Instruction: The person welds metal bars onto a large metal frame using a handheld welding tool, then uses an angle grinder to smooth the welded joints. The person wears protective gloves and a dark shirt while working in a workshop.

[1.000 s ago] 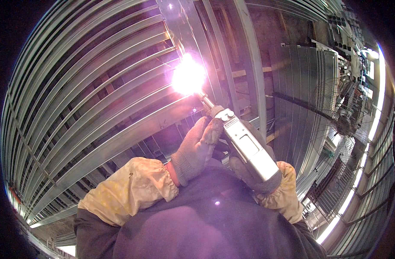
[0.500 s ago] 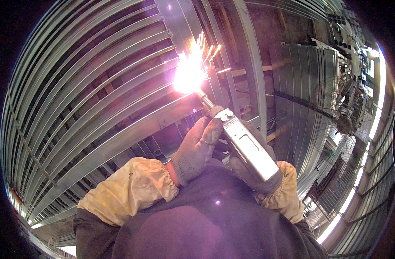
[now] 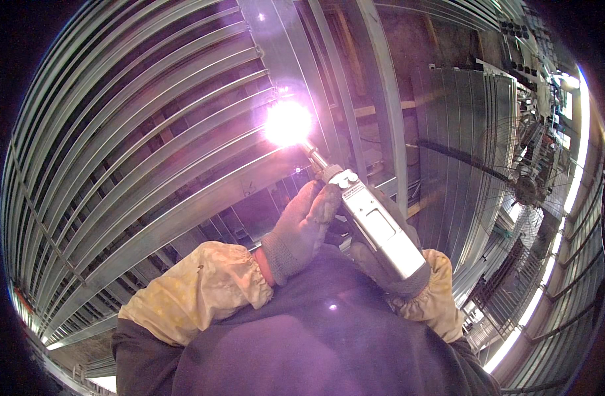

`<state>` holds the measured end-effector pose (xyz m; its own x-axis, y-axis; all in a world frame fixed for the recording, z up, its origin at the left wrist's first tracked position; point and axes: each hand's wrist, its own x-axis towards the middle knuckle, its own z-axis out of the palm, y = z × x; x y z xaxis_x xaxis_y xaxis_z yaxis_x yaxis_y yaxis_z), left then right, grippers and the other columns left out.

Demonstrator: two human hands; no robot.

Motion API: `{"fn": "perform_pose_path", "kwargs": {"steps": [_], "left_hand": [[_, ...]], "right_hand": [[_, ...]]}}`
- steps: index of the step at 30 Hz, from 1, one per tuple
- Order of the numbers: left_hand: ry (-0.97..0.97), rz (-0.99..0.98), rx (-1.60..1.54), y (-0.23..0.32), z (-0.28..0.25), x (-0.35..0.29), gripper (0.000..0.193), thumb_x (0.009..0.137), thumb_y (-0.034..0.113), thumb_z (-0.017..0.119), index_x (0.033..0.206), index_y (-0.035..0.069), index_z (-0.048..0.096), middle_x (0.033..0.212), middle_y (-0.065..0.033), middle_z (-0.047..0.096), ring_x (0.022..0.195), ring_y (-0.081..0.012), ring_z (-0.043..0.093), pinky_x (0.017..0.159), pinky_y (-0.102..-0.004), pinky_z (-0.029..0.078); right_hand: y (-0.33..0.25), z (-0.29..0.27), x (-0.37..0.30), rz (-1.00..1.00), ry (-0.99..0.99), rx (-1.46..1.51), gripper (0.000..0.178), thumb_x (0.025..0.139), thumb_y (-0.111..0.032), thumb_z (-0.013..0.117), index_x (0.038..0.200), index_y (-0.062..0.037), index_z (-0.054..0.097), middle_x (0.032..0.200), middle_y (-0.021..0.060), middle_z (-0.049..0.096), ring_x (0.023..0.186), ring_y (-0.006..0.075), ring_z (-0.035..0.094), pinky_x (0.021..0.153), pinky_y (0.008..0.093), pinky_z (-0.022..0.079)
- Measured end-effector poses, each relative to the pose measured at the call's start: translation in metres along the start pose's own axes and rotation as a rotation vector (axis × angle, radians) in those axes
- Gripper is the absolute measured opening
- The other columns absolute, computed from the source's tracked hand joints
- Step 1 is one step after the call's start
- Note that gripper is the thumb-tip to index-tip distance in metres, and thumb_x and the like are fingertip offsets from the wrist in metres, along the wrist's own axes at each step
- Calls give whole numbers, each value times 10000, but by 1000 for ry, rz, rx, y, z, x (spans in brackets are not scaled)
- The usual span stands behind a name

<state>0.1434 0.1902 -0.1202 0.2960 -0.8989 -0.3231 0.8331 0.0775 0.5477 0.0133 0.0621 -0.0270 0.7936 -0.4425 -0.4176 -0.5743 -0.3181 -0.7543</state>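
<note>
Both my hands wear grey work gloves, with pale stained sleeve covers on the forearms. My right hand (image 3: 367, 257) is closed around a silver, box-shaped handheld welding gun (image 3: 384, 228), which hides part of the palm and fingers. Bunched against the gun's front, just behind its nozzle, are the fingers of my left hand (image 3: 296, 231). The gun slants up and to the left. A white-violet glare (image 3: 288, 123) burns at its tip and hides the exact contact spot, where the slats meet a broad flat metal bar (image 3: 286, 49).
Long parallel metal slats (image 3: 150, 142) fill the left side, joined to a wider rail (image 3: 177, 214) nearer me. Right of the bar runs another upright metal profile (image 3: 385, 86). Farther right are stacked metal sheets (image 3: 461, 125) and a large caged fan (image 3: 527, 188).
The glare has shrunk to a rounder spot, and the spray of orange sparks above it is gone. My hands and the welding gun stay almost in place.
</note>
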Motion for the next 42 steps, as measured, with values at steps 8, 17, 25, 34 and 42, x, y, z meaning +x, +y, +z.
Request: {"fn": "perform_pose_path", "kwargs": {"steps": [8,17,25,34,42], "left_hand": [[19,59,-62,-19,-4,-1,606,1091,486,466,1409,-29,438,1234,-74,568,1139,-144,549,1031,-315,462],[9,-81,-207,-13,-4,-4,448,1125,320,447,1434,-4,445,1282,-64,579,1183,-128,558,1038,-277,458],[88,9,-81,0,6,-10,418,1128,309,440,1395,-12,475,1217,-51,596,1101,-115,567,960,-258,474],[-3,-176,444,23,5,2,486,1123,342,361,1469,6,420,1379,-157,528,1262,-241,538,1073,-379,452],[35,-201,366,28,3,7,499,1124,394,360,1398,-12,456,1332,-143,533,1218,-228,530,1051,-355,420]], "right_hand": [[7,3,-4,-75,38,-9,787,854,-219,796,1525,-34,428,1397,200,599,1233,298,655,1010,387,544],[3,5,-3,-30,54,19,731,881,-239,765,1505,-33,444,1359,196,628,1229,270,658,990,365,554],[63,-43,-95,323,-22,937,468,965,-48,667,1394,75,525,1383,215,611,1217,217,657,968,316,589],[-2,-13,8,-233,-80,-126,821,863,-200,790,1541,-5,371,1507,247,481,1260,391,616,1056,443,524],[-9,-11,8,7,-95,-2,810,816,-117,789,1519,6,405,1468,212,523,1224,335,651,992,379,562]]}}
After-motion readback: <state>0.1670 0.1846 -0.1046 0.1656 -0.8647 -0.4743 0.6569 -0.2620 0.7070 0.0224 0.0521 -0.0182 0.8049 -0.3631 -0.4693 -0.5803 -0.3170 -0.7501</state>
